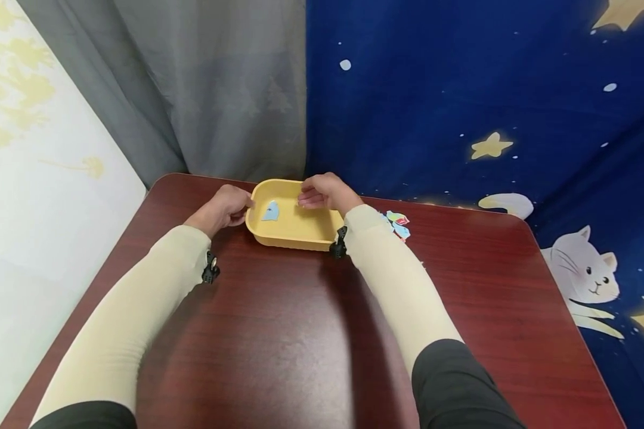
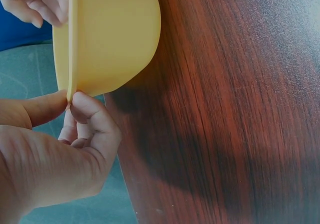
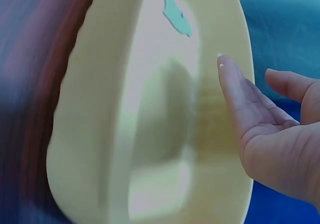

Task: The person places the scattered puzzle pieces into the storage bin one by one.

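Observation:
A yellow plastic basin (image 1: pixel 295 243) with rounded corners is near the far edge of the table. My left hand (image 1: pixel 226 207) pinches its left rim between thumb and forefinger, as the left wrist view shows up close. Inside lies one small light-blue puzzle-like piece (image 1: pixel 271 211), toward the left end; the right wrist view shows the same blue piece (image 3: pixel 176 14) on the basin floor. Over the far right part of the basin hovers my right hand (image 1: pixel 327 192), fingers extended and holding nothing. The basin's right end is partly hidden by the right forearm.
To the right of the right wrist, several colourful flat pieces (image 1: pixel 397 223) lie on the dark red wooden table (image 1: pixel 257 333), partly covered by the sleeve. Grey curtain (image 1: pixel 236 89) and blue starry curtain (image 1: pixel 408 107) hang right behind the table. A white surface (image 1: pixel 43 179) stands along the left.

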A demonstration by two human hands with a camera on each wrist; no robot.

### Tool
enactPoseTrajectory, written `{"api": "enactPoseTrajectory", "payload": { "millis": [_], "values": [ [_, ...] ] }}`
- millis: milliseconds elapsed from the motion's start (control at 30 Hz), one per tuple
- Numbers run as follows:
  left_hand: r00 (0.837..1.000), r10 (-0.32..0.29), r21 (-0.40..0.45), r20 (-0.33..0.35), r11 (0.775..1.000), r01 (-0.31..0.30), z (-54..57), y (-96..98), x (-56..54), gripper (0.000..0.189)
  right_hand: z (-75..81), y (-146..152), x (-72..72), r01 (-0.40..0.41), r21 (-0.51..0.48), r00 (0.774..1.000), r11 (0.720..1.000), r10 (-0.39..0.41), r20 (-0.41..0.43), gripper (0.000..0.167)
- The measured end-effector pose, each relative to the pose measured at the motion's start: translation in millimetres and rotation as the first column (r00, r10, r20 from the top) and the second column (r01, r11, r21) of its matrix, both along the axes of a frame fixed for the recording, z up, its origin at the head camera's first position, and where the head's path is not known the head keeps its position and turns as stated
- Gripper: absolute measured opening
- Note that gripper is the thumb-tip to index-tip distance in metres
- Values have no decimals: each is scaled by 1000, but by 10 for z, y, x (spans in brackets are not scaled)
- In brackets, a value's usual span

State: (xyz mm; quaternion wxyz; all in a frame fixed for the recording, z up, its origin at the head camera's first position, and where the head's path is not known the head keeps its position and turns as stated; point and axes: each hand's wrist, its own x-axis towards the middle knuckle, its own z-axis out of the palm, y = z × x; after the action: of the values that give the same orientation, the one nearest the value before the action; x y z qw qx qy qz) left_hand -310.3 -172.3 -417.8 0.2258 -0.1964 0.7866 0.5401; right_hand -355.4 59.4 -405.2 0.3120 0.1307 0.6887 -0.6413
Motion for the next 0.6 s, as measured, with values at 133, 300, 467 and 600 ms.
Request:
{"api": "enactPoseTrajectory", "payload": {
  "millis": [133, 300, 467, 600],
  "values": [
    [1000, -5, -12, 1, 1000, 5, 10, -28, 16, 37, 1, 140, -2, -15, -18, 1000, 1000, 14, -14, 38],
    [1000, 5, -14, -3, 1000, -5, 34, -62, 45, 36, 12, 313, 15, -11, -30, 1000, 999, 11, -16, 37],
    [1000, 2, -7, -22, 1000, -2, 54, -75, 72, 36, 54, 479, 55, -11, -43, 1000, 999, 10, -22, 36],
    [1000, -6, -8, -15, 1000, 6, 34, -85, 58, 35, 81, 623, 77, -8, -53, 1000, 999, 7, -11, 37]
  ]
}}
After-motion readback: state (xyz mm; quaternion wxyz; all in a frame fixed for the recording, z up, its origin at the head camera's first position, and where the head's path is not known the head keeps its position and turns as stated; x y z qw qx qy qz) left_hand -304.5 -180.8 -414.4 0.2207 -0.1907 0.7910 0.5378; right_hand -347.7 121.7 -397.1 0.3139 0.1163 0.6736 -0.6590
